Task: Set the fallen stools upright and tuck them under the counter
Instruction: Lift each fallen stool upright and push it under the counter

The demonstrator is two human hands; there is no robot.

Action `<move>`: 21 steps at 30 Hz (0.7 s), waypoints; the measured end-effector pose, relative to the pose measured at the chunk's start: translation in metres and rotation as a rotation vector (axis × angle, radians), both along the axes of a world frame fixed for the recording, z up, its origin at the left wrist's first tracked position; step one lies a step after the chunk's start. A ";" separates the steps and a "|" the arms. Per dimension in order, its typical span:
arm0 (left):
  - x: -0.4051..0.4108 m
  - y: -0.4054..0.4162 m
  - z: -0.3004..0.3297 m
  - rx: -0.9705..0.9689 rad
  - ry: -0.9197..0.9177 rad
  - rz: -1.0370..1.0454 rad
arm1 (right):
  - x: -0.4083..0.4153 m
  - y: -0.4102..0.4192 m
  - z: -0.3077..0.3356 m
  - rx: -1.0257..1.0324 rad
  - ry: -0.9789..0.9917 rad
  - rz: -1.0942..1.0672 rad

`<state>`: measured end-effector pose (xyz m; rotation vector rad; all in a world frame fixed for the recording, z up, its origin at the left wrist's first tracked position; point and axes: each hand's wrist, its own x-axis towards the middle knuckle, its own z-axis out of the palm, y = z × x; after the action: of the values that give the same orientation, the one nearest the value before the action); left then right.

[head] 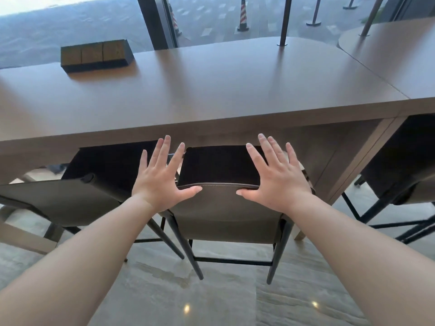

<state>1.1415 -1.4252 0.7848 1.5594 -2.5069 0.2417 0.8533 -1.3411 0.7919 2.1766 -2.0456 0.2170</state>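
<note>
An upright stool [223, 215] with a grey-brown backrest and dark legs stands in front of me, its dark seat partly under the brown counter [211, 95]. My left hand [160, 180] and my right hand [277, 182] are spread flat with straight fingers over the top edge of its backrest, thumbs touching the rim. A second upright stool [58, 201] stands to the left, its seat under the counter. A third stool [400, 180] stands upright at the right, under the neighbouring counter section.
A dark box with wooden blocks [94, 56] sits on the counter's far left. A black post [283, 22] rises through the counter top. Glass windows are behind. The polished stone floor [211, 302] lies below me.
</note>
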 end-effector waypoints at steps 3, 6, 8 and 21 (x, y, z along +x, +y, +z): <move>0.003 -0.017 0.002 -0.015 -0.009 -0.029 | 0.004 -0.012 0.003 -0.007 -0.001 -0.023; 0.002 -0.034 0.006 -0.029 -0.018 -0.050 | 0.004 -0.024 0.005 -0.005 0.000 -0.038; 0.001 -0.043 0.009 -0.034 -0.015 -0.059 | 0.004 -0.032 0.008 -0.005 0.001 -0.055; 0.008 -0.081 0.014 -0.152 -0.085 -0.079 | 0.020 -0.055 0.005 -0.038 -0.016 -0.110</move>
<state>1.1497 -1.5062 0.7988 1.4169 -2.5392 0.4847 0.8732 -1.3961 0.7970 2.0396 -2.1443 0.2584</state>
